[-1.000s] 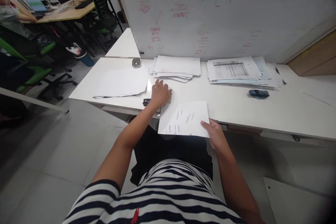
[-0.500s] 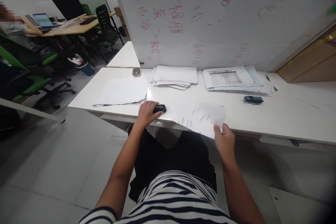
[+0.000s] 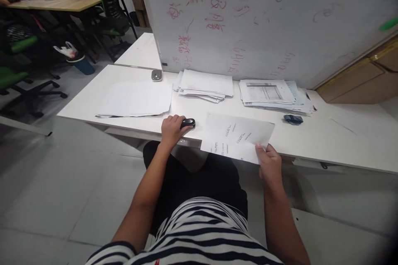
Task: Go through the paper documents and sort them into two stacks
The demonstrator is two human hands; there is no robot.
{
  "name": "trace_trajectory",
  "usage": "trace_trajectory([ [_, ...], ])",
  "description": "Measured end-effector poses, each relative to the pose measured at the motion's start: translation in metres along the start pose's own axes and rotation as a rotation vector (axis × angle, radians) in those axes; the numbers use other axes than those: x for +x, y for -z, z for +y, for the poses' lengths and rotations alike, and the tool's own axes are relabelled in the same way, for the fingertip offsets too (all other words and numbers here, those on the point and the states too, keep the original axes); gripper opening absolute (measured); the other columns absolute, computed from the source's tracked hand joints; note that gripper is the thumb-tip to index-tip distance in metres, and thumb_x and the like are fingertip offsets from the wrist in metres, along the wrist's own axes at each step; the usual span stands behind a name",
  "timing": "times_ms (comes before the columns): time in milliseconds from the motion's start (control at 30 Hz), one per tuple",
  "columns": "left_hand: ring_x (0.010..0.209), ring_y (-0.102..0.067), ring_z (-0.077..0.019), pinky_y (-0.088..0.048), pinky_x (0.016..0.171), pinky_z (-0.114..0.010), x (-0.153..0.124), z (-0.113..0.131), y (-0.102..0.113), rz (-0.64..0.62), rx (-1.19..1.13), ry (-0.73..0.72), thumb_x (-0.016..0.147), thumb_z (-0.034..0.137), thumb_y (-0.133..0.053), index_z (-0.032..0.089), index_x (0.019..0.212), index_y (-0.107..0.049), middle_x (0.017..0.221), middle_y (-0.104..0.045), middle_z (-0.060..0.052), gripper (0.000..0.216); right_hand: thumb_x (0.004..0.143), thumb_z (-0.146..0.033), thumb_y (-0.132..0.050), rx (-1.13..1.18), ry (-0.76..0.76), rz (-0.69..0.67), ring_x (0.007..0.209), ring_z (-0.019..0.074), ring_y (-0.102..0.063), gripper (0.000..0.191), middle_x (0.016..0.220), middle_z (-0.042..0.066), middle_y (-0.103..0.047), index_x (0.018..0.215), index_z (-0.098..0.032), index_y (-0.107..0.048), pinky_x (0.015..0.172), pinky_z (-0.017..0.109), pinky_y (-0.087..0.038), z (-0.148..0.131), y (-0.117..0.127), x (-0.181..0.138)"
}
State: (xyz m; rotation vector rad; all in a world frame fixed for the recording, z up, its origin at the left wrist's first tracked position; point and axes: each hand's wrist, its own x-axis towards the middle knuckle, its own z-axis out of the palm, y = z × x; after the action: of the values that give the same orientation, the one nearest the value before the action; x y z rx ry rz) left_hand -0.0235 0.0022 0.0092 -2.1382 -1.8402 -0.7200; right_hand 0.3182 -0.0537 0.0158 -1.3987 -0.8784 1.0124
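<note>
My left hand (image 3: pixel 172 131) is closed around a small black stapler (image 3: pixel 188 123) near the desk's front edge. The stapler's black nose points right, toward the paper. A printed sheet of paper (image 3: pixel 233 134) is pinched by its lower right corner between the thumb and fingers of my right hand (image 3: pixel 270 163). That sheet lies just right of the stapler, apart from it, and its near edge hangs past the desk edge. Whether it is one sheet or more I cannot tell.
On the white desk (image 3: pixel 326 143) are a wide paper stack (image 3: pixel 135 97), a middle stack (image 3: pixel 207 83) and a right stack (image 3: pixel 267 91). A small grey-topped case (image 3: pixel 157 75) and a dark crumpled item (image 3: pixel 292 119) lie there too. A whiteboard (image 3: pixel 248 20) stands behind, beside a cardboard box (image 3: pixel 357 76).
The sheet in my right hand has turned to show more of its printed face and is less blurred. My left hand stays on the stapler. The camera view has shifted.
</note>
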Motion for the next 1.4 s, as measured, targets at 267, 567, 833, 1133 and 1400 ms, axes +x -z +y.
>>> trace_trajectory([
  [267,0.080,-0.052,-0.0228,-0.030,0.071,-0.034,-0.004,0.000,-0.005,0.085,-0.027,0.009,0.083,0.060,-0.051,0.022,0.101,-0.063,0.084,-0.064,-0.008,0.044,0.074,-0.042,-0.068,0.038,0.128,-0.029,0.073,0.0147,-0.061,0.025,0.079,-0.001,-0.066,0.085,-0.019,-0.064,0.072,0.029,-0.050,-0.006,-0.031,0.028],
  [567,0.080,-0.054,-0.0221,-0.032,0.074,-0.034,-0.009,-0.001,-0.009,0.193,-0.048,0.030,0.082,0.059,-0.053,0.022,0.101,-0.063,0.086,-0.066,-0.007,0.043,0.076,-0.030,-0.056,-0.112,0.231,-0.090,0.064,0.0122,-0.053,0.014,0.071,-0.002,-0.058,0.082,-0.017,-0.057,0.064,0.026,-0.048,-0.051,-0.159,0.183],
  [833,0.077,-0.054,-0.0207,-0.034,0.072,-0.033,-0.008,-0.002,-0.008,0.225,-0.049,0.003,0.081,0.058,-0.056,0.022,0.098,-0.063,0.083,-0.066,-0.006,0.040,0.080,-0.033,-0.052,-0.816,0.454,-0.051,0.127,0.0313,-0.039,0.054,0.141,0.017,-0.042,0.131,-0.017,-0.046,0.102,0.051,-0.033,-0.047,-0.185,0.200],
  [1133,0.080,-0.057,-0.0216,-0.036,0.075,-0.034,-0.006,-0.002,-0.009,0.233,-0.031,0.018,0.079,0.055,-0.061,0.022,0.098,-0.063,0.085,-0.068,-0.006,0.038,0.085,-0.054,-0.039,-1.297,0.439,0.108,0.140,0.0372,-0.014,0.070,0.151,0.023,-0.025,0.141,-0.012,-0.032,0.106,0.067,-0.009,-0.010,-0.080,0.218],
  [1400,0.083,-0.058,-0.0230,-0.037,0.078,-0.035,-0.005,0.000,-0.009,0.193,-0.019,0.075,0.081,0.054,-0.059,0.023,0.100,-0.062,0.091,-0.069,-0.008,0.037,0.087,-0.049,-0.043,-1.200,0.488,0.208,0.134,0.0355,-0.031,0.058,0.142,0.023,-0.042,0.132,-0.012,-0.045,0.105,0.069,-0.009,0.002,-0.075,0.223],
])
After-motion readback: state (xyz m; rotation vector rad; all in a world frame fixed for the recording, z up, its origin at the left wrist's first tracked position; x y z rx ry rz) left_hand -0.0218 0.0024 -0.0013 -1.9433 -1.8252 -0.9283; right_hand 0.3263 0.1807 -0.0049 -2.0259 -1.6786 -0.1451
